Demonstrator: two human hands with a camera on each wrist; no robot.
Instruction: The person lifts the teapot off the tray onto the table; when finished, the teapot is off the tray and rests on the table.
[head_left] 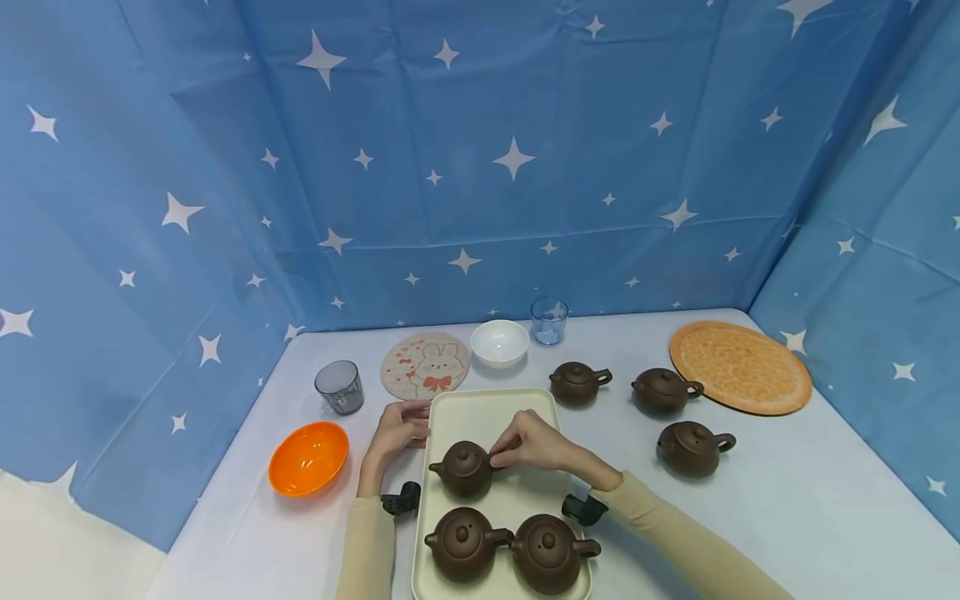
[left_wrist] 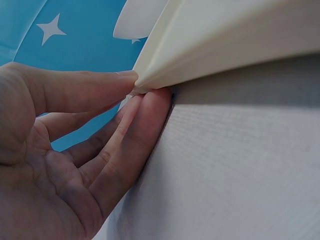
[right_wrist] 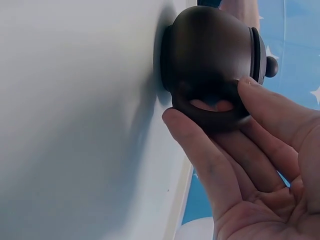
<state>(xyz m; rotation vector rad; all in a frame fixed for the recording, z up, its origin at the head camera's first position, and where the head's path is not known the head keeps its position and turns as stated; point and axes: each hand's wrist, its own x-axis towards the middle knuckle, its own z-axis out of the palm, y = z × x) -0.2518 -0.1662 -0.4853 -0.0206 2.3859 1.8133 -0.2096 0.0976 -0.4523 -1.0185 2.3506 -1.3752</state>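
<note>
A cream rectangular tray [head_left: 480, 408] lies lengthwise in front of me, bearing three dark brown teapots. My left hand [head_left: 396, 432] pinches the tray's left edge near its far corner; the left wrist view has the thumb on the rim [left_wrist: 150, 77] and fingers beneath. At the tray's middle, my right hand [head_left: 532, 443] pinches the handle of a small lidded teapot [head_left: 465, 468], whose spout points left. Close up, this teapot [right_wrist: 210, 47] has its base at the tray surface. Nearer me on the tray sit two larger teapots, one on the left [head_left: 461, 546] and one on the right [head_left: 546, 557].
Three more teapots, at back [head_left: 576, 383], middle [head_left: 663, 390] and front [head_left: 690, 448], stand right of the tray near an orange-slice mat [head_left: 738, 367]. Behind are a rabbit mat [head_left: 405, 367], white bowl [head_left: 500, 343] and blue glass [head_left: 549, 323]. Leftward stand a grey glass [head_left: 340, 387] and orange bowl [head_left: 309, 458].
</note>
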